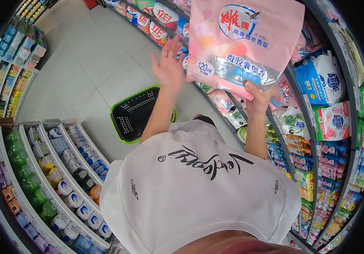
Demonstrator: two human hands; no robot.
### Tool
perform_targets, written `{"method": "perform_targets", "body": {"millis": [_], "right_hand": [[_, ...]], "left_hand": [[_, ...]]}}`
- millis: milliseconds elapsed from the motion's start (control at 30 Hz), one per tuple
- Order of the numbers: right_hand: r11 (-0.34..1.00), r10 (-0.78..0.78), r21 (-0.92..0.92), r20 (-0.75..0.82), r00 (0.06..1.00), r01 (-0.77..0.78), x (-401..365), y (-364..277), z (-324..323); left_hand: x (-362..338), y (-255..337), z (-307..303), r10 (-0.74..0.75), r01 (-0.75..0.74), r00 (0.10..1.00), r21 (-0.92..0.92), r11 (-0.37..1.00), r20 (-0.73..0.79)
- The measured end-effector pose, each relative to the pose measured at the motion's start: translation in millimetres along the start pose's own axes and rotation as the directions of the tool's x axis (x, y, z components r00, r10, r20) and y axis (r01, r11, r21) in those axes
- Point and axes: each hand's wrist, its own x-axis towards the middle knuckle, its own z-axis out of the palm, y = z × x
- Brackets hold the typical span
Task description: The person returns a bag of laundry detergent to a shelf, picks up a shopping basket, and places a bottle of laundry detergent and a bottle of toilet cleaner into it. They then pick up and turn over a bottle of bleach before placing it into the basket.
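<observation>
My right hand (257, 96) grips the bag (238, 53) at its bottom edge, thumb pressed on the front; the other fingers are hidden behind it. The bag is pink with a silver band low down, and it rises above and to the left of that hand, slightly tilted, its printed front towards me and its top corner running out of view.

My left hand (168, 70) is open, palm turned up, fingers spread and holding nothing. It sits just beside the bag's left edge, apart from it as far as I can see.

Below the left hand, partly behind my forearm, the black basket (137, 111) with a green rim stands on the tiled floor (84, 55). Just beyond my left fingertips, white packs (164, 16) with red lettering line a shelf.

To the right of my right hand are a blue pack (317, 80) and, under it, a white-and-red pack (332, 120); lower still hang rows of pouches (332, 165). Nearer me than both hands is my white shirt (207, 186). Well off to the lower left of my left hand stand green bottles (30, 183) and white bottles (84, 211).
</observation>
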Motion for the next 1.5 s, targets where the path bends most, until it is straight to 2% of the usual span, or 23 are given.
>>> {"method": "perform_targets", "body": {"millis": [100, 133, 200, 267, 400, 500, 567, 633, 767, 800, 867, 900, 933, 967, 1000, 1067, 1133, 1167, 1200, 1267, 1300, 1333, 1500], "right_hand": [[0.998, 0.002, -0.070, 0.046, 0.999, 0.001, 1, -1, -5], [0.990, 0.003, -0.144, 0.072, 0.997, 0.007, 3, 0, -6], [0.992, -0.007, -0.127, 0.058, 0.998, 0.014, 5, 0, 0], [0.994, -0.025, -0.107, 0.035, 0.999, 0.029, 7, 0, 2], [0.998, 0.005, -0.068, 0.048, 0.999, -0.002, 13, 1, 0], [0.999, 0.002, -0.038, 0.067, 0.998, 0.000, 18, 3, -3], [0.997, 0.074, -0.025, 0.088, 0.993, -0.072, 18, 0, -1], [0.988, 0.116, -0.114, 0.088, 0.989, -0.106, 18, 5, -15], [0.932, 0.272, -0.264, 0.050, 0.961, -0.250, 22, 0, -37], [0.939, 0.239, -0.261, 0.029, 0.970, -0.224, 24, -3, -42], [0.786, 0.303, -0.552, -0.047, 0.952, -0.277, 23, -2, -55], [0.794, 0.288, -0.543, -0.061, 0.956, -0.274, 20, 16, -72], [0.786, 0.396, -0.474, -0.107, 0.912, -0.397, 13, 44, -96], [0.764, 0.498, -0.398, -0.137, 0.856, -0.508, 9, 59, -110], [0.835, 0.480, -0.257, -0.094, 0.872, -0.487, 1, 60, -111], [0.796, 0.547, -0.226, -0.130, 0.827, -0.562, -21, 80, -132], [0.743, 0.623, -0.187, -0.155, 0.766, -0.642, -39, 97, -152], [0.668, 0.724, -0.051, -0.187, 0.664, -0.743, -49, 103, -159], [0.570, 0.814, 0.092, -0.196, 0.547, -0.816, -59, 112, -168], [0.750, 0.661, -0.099, 0.140, 0.737, -0.654, -106, 207, -240], [0.838, 0.542, -0.124, 0.299, 0.785, -0.531, -129, 253, -275], [0.262, 0.949, 0.415, 0.056, 0.312, -0.871, -99, 174, -216], [0.188, 0.953, 0.493, 0.118, 0.280, -0.850, -113, 163, -230]], "left_hand": [[1, 14, 2, 0.029, -0.030, 1.000, -0.089, 0.996, -0.007], [2, 16, -1, 0.017, -0.013, 0.999, -0.103, 0.995, 0.041], [3, 15, -6, 0.006, 0.004, 0.996, -0.116, 0.993, 0.090], [4, 8, -8, -0.136, 0.093, 0.982, 0.295, 0.951, 0.130], [-14, -9, 0, -0.320, 0.249, 0.939, 0.393, 0.885, 0.126], [-18, -29, -35, -0.402, 0.303, 0.884, 0.362, 0.882, 0.239], [-12, -32, -47, -0.435, 0.346, 0.889, 0.415, 0.841, 0.141], [-13, -27, -22, -0.417, 0.326, 0.859, 0.312, 0.893, 0.298], [-14, -39, -39, -0.423, 0.299, 0.898, 0.540, 0.787, 0.119], [-13, -41, -43, -0.416, 0.289, 0.906, 0.607, 0.740, 0.077], [-12, -46, -47, -0.418, 0.279, 0.908, 0.680, 0.678, 0.044], [-13, -50, -47, -0.429, 0.306, 0.903, 0.742, 0.597, -0.027], [-18, -55, -50, -0.427, 0.336, 0.898, 0.791, 0.511, -0.105], [-21, -61, -57, -0.434, 0.329, 0.896, 0.798, 0.504, -0.096], [-24, -70, -66, -0.452, 0.356, 0.883, 0.804, 0.476, -0.123], [-33, -77, -67, -0.476, 0.386, 0.866, 0.812, 0.439, -0.154], [-46, -77, -56, -0.624, 0.655, 0.676, 0.708, 0.264, -0.393], [-52, -80, -60, -0.620, 0.660, 0.671, 0.708, 0.251, -0.406], [-57, -85, -71, -0.647, 0.733, 0.585, 0.659, 0.165, -0.489], [-68, -97, -100, -0.660, 0.851, 0.405, 0.524, 0.020, -0.633], [-75, -102, -110, -0.675, 0.887, 0.347, 0.462, 0.011, -0.651], [-81, -106, -119, -0.696, 0.911, 0.304, 0.412, 0.012, -0.651], [-95, -132, -134, -0.776, 0.957, 0.221, 0.285, 0.056, -0.591]]}}
